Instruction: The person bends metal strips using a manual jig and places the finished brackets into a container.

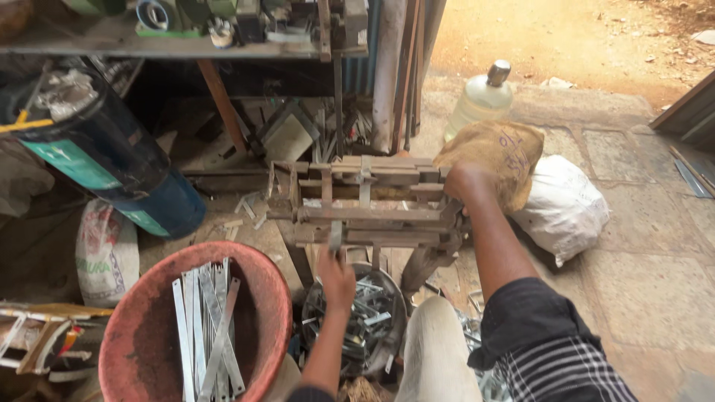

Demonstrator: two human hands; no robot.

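Observation:
A rusty metal bench machine (369, 201) stands in front of me on a post. My left hand (337, 274) is shut on a short flat metal strip (335, 237), held upright at the machine's front edge. Out to the right, my right hand (463, 184) grips the machine's right end or a lever there; the fingers are partly hidden. Below the machine sits a dark round pan (398, 327) filled with small bent metal pieces (365, 316).
A red-orange basin (134, 335) at lower left holds several long flat metal strips (208, 327). A dark blue drum (112, 156) lies at left under a cluttered shelf (171, 45). A brown sack (499, 156), white sack (562, 205) and plastic bottle (480, 100) sit at right.

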